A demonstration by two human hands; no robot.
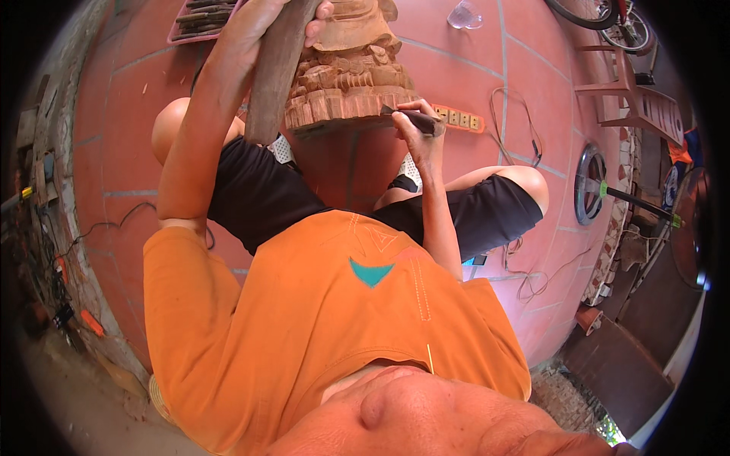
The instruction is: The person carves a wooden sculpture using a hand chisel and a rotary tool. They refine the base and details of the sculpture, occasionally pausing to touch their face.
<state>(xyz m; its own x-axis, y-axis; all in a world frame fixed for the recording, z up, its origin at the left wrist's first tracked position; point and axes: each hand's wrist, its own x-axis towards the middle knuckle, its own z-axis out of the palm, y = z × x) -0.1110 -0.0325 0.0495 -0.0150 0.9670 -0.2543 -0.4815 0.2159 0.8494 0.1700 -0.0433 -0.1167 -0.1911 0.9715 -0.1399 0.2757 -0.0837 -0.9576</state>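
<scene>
A carved wooden statue [346, 72] stands in front of me between my knees, its top cut off by the upper edge of the view. My left hand [265, 11] is up beside it, fingers wrapped round a long flat wooden bar [275, 76]. The bar slants down along the statue's left side, its lower end by my left thigh. My right hand [420, 135] grips a dark-handled carving tool [420, 121]. Its tip points left at the lower right edge of the statue's ridged base, seemingly against the wood.
An orange power strip [462, 119] lies just right of my right hand, with a cable [494, 114] beyond. At upper left is a pink tray [179, 30] of tools. A clear object [464, 15], a reddish chair [627, 91] and a wheel-like ring [582, 186] stand to the right.
</scene>
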